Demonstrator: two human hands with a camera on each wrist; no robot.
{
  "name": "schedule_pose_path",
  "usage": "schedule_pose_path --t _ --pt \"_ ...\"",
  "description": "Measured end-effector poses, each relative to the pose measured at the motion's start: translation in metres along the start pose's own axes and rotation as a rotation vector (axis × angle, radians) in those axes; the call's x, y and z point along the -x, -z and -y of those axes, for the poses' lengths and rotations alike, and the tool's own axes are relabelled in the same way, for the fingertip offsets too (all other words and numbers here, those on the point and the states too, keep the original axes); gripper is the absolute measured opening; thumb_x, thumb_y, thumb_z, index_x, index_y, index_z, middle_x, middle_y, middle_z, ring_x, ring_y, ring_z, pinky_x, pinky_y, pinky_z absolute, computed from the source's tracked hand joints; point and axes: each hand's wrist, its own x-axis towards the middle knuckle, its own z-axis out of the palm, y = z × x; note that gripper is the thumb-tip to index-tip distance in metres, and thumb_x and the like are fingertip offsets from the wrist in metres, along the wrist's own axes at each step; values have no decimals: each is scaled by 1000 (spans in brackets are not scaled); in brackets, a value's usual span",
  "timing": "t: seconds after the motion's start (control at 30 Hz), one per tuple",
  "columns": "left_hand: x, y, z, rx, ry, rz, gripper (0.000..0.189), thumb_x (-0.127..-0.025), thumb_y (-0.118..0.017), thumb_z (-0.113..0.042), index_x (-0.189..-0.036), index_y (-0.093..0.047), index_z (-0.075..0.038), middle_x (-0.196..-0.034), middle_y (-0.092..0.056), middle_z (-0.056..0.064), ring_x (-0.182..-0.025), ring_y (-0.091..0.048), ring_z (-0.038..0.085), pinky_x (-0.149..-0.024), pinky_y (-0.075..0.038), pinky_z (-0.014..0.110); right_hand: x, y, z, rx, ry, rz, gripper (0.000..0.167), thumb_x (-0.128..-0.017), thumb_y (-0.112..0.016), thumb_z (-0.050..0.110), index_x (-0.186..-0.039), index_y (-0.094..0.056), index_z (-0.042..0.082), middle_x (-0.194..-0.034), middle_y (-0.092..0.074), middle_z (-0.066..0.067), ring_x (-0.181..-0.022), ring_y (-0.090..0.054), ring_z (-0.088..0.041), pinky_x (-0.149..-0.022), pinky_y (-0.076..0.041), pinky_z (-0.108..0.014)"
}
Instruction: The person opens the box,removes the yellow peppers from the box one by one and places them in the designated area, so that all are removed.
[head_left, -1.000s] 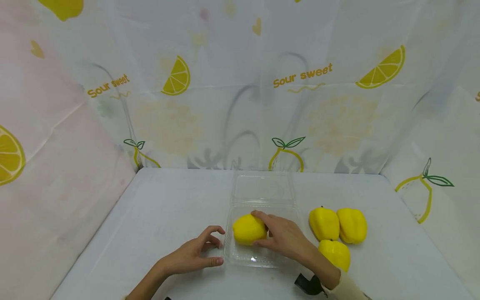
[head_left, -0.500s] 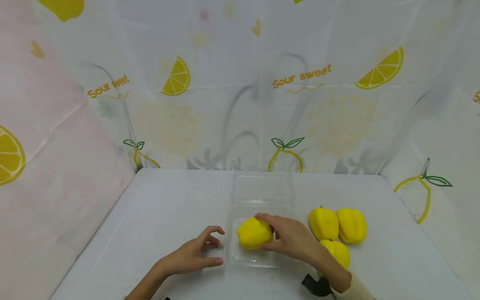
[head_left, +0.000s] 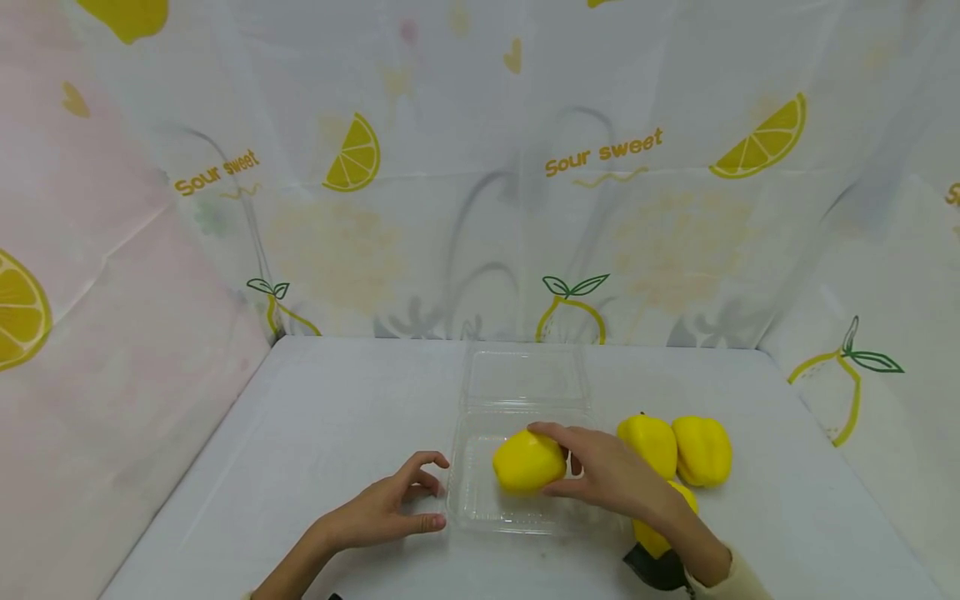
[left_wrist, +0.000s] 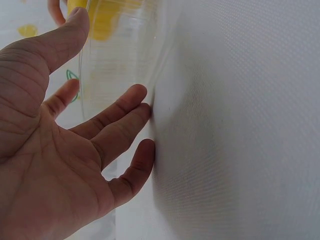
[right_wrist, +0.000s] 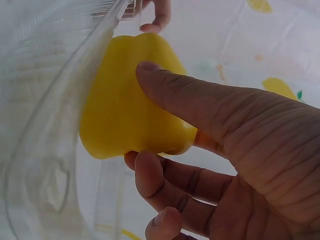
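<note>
My right hand holds a yellow bell pepper over the base of a clear plastic clamshell box. In the right wrist view the thumb lies along one side of the pepper and the fingers curl at its end, close by the clear wall of the box. My left hand rests on the table at the box's left side, holding nothing. Its fingers are loosely bent, and in the left wrist view the thumb overlaps the box's rim.
Three more yellow bell peppers, one of them a pepper at the far right, sit grouped beside the box; my right forearm partly covers the nearest. The box's lid lies open toward the back. A lemon-print cloth hangs behind the white table.
My right hand has moved to the right with the bell pepper, from the box's left part to its right part, and slightly up at the end. The left hand has not moved.
</note>
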Motion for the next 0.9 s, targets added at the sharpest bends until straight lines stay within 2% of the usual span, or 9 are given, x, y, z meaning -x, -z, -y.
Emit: schedule_pose_path --t 0.4,0.7,0.9 --pt "0 -1 -1 5 -4 0 62 -91 -72 -36 -139 -32 -31 -119 -60 1 -118 -58 26 -94 -41 58 15 17 -7 17 -12 -27 67 -82 -80 40 -142 -51 28 -95 -57 19 -76 -54 -9 -62 -45 -22" --pt "0 0 -2 0 -15 -1 62 -92 -71 -37 -139 -32 -32 -119 -60 2 -118 -58 25 -94 -41 57 26 31 -13 48 10 -37 69 -82 -68 62 -142 -50 33 -94 -56 19 -76 -52 -5 -61 -44 -22" --pt "0 0 -1 3 -11 -2 62 -92 -72 -37 -138 -32 -32 -120 -60 3 -119 -58 26 -94 -41 58 31 40 -14 26 33 -17 65 -83 -76 47 -141 -51 32 -91 -56 19 -76 -52 -5 -61 -45 -22"
